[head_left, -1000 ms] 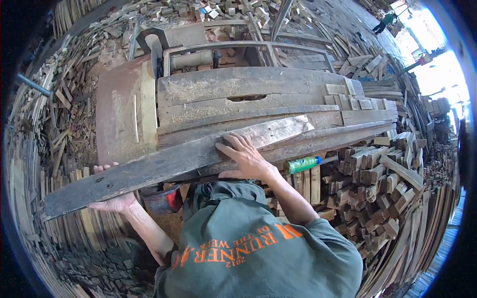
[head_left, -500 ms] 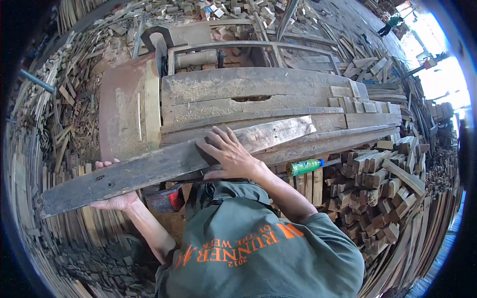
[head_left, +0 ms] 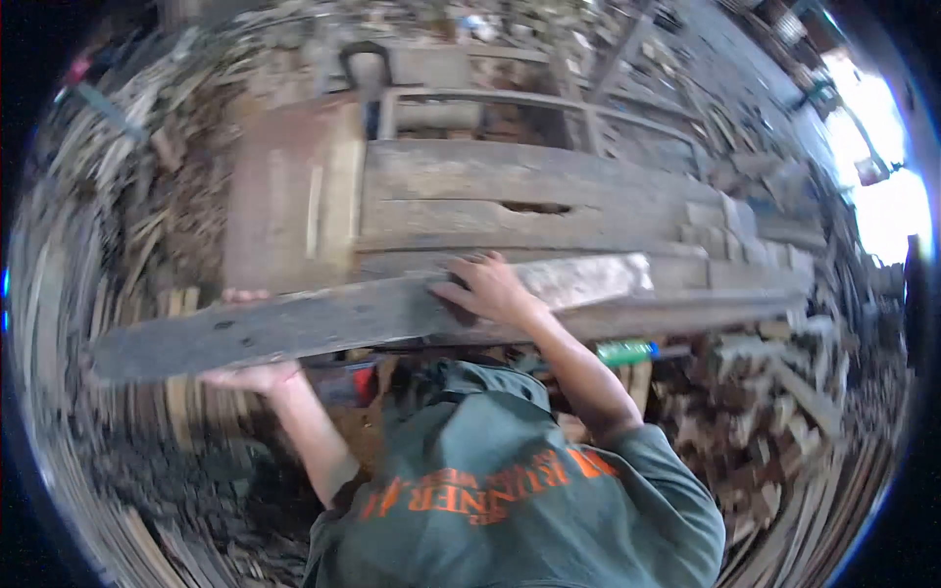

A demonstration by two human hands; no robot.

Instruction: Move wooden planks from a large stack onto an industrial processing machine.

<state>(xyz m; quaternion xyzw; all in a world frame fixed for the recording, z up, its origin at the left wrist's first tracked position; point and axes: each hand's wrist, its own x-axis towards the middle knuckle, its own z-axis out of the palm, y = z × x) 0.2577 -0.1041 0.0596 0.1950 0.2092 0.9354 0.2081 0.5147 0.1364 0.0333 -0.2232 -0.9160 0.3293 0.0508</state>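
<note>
A long, dark, weathered wooden plank (head_left: 338,318) lies across in front of me, slightly aslant, its right end paler and rough. My left hand (head_left: 257,377) holds it from below near the left end, with fingertips curled up over the far edge. On the upper face, right of the plank's middle, rests my right hand (head_left: 487,291), fingers bent towards the far edge. The plank's right part is over the worn wooden bench (head_left: 441,167); its left end juts out past the bench. Motion blur softens the details.
Beyond the bench's left part stands a dark, rounded guard-like piece (head_left: 366,61), beside a reddish-brown board (head_left: 284,196). Small wood blocks (head_left: 720,220) sit on the bench's right. A green bottle (head_left: 627,353) lies near my right arm, by stacked wood pieces (head_left: 755,412). Scrap wood surrounds everything.
The whole view has shifted and turned a little, with the bench now further right. The plank appears more level, its left end higher in the picture. Both hands stay on it.
</note>
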